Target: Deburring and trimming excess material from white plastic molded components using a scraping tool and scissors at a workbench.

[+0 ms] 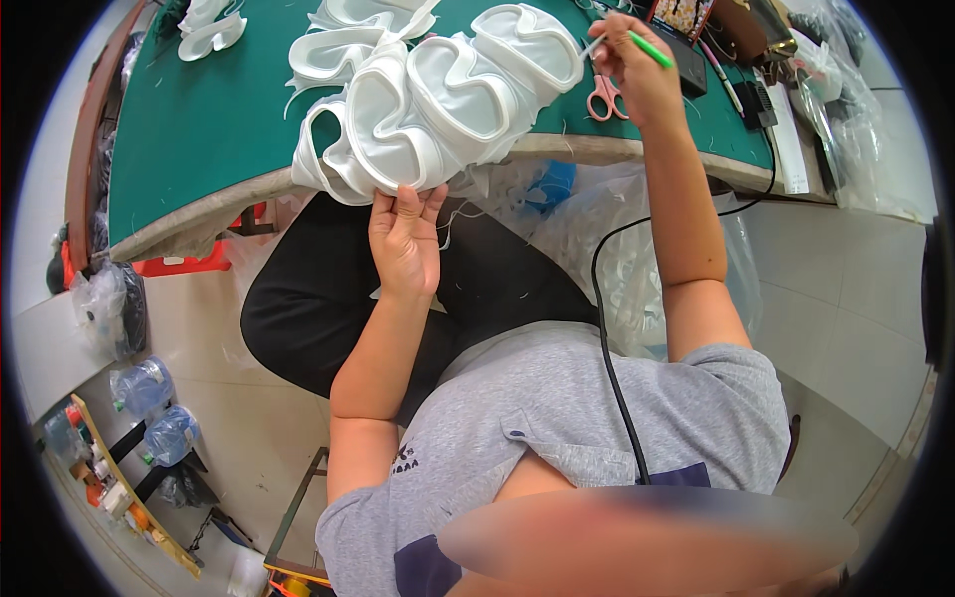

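Note:
A chain of white, glossy fabric pieces with raised, curving edges lies across the front of the green table. Its near end hangs slightly over the table edge, pinched between the thumb and fingers of my left hand. Above the table, to the right of the pieces, my right hand is closed round a slim tool with a bright green handle. A thin pale tip points left from it; its exact kind cannot be made out. Pink-handled scissors lie just below that hand.
More white pieces lie at the far left. A dark device with a lit screen and a black adapter sit at the right. A black cable hangs over my front. Clear plastic bags are under the table edge.

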{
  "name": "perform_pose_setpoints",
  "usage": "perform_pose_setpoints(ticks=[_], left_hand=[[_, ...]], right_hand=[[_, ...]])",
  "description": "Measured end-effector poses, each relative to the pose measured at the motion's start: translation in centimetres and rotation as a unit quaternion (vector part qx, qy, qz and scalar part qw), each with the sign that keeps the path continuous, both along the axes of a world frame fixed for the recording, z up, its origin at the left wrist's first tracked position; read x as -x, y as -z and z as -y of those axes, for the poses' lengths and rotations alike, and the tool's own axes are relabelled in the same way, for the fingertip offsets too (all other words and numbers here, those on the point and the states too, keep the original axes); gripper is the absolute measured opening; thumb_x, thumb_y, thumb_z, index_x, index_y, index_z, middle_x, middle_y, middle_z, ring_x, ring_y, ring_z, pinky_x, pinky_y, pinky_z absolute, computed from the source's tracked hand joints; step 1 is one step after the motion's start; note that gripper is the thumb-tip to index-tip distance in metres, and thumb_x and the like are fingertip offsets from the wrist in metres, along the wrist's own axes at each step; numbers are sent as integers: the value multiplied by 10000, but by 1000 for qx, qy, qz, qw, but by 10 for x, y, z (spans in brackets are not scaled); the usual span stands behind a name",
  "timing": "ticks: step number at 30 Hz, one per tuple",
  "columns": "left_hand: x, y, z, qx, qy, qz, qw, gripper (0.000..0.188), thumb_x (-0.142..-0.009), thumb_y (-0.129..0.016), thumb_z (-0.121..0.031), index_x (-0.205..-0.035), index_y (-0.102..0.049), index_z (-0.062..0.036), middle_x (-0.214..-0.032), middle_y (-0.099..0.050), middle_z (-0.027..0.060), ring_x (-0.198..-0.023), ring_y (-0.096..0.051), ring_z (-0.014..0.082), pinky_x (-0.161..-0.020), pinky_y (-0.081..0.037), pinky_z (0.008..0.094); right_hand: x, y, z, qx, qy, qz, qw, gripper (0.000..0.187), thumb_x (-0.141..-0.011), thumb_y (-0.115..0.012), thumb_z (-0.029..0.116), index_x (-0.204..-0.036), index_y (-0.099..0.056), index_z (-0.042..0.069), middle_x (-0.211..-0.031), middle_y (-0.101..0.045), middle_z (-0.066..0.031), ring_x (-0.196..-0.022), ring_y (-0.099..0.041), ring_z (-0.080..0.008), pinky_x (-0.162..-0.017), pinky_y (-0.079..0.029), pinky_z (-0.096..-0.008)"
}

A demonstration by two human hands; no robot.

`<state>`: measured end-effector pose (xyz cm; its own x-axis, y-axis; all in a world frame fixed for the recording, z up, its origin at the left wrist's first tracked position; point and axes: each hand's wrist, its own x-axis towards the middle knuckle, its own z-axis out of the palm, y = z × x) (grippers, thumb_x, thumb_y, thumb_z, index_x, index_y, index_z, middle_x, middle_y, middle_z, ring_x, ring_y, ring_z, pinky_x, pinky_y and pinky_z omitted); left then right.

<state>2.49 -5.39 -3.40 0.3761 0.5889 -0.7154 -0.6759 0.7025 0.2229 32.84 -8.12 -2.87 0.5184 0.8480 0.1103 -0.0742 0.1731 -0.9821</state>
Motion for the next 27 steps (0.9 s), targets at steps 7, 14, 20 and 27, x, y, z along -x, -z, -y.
perform_pose_setpoints(ticks=[7, 14, 20, 27], left_hand=[[2, 62, 8, -342, 25, 8, 939, 339, -933, -588, -166, -1231, -481, -48, -1177, -576, 58, -1068, -572, 168, -965, -470, 367], [4, 63, 5, -366, 21, 21, 930, 381, -930, -585, -131, -1273, -443, -45, -1225, -547, 75, -1113, -547, 179, -982, -455, 373], [7, 48, 10, -433, 14, -22, 901, 456, -915, -587, -67, -1329, -398, -31, -1288, -520, 82, -1166, -522, 194, -1037, -400, 393], [9, 50, 3, -422, -2, 6, 907, 387, -893, -611, -29, -1264, -501, -20, -1207, -578, 75, -1140, -527, 180, -1032, -381, 367]], right_hand=[[-82, -8, 42, -184, 154, -138, 961, 172, -951, -535, 139, -956, -584, -26, -891, -640, -124, -829, -649, -220, -792, -567, -346], [-32, -70, 98, 11, -46, 246, 968, 112, -916, -590, 112, -911, -585, 1, -803, -560, -22, -683, -479, -87, -638, -401, -226], [44, -49, 84, 149, -213, 327, 909, 168, -918, -571, 97, -1040, -643, 8, -838, -618, -25, -680, -527, -83, -604, -440, -221], [98, -32, 43, -64, -200, 214, 954, 149, -926, -561, 66, -998, -654, -25, -918, -602, -76, -793, -567, -103, -689, -457, -215]])
